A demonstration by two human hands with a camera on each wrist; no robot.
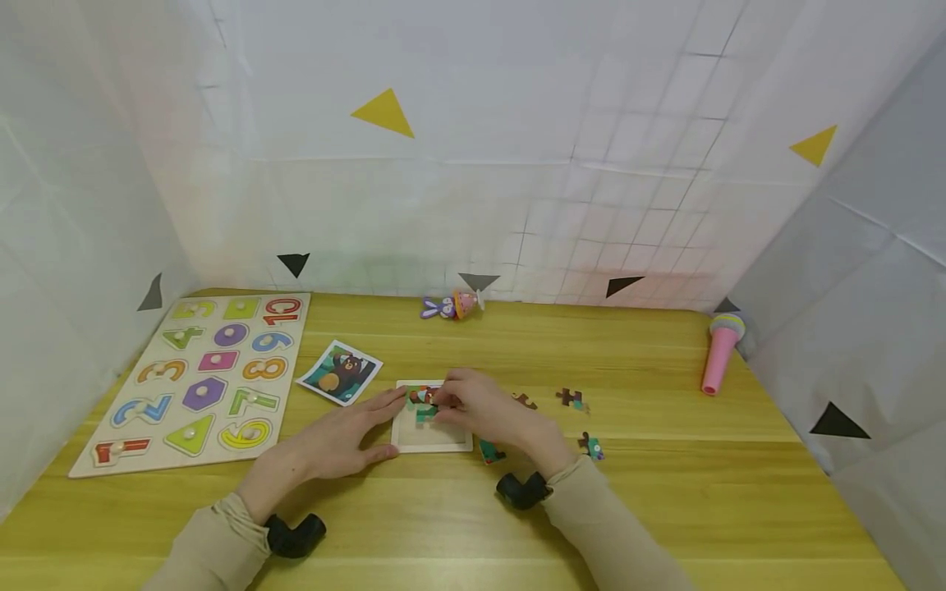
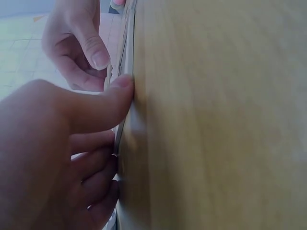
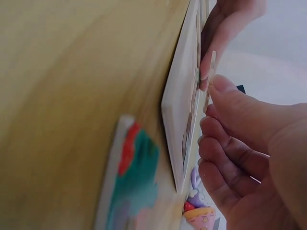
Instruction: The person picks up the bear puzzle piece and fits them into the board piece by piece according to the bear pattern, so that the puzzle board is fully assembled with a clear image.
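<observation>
A small square puzzle tray (image 1: 432,448) lies on the table with a few pieces set in its upper left part. My left hand (image 1: 332,442) rests at the tray's left side, fingers reaching over the edge and thumb (image 2: 122,82) touching the rim near the lower corner. Above the tray, my right hand (image 1: 491,410) pinches a thin puzzle piece (image 3: 209,79) between thumb and index finger, tilted on edge. The piece's printed face is hidden. Loose puzzle pieces (image 1: 571,399) lie right of the tray; one green and red piece (image 3: 136,167) is close below my right hand.
A picture card of a bear (image 1: 342,373) lies left of the tray. Further left is a wooden number and shape board (image 1: 214,394). A bunny toy (image 1: 452,305) lies at the back, a pink toy microphone (image 1: 720,357) at the far right. White sheet walls enclose the table.
</observation>
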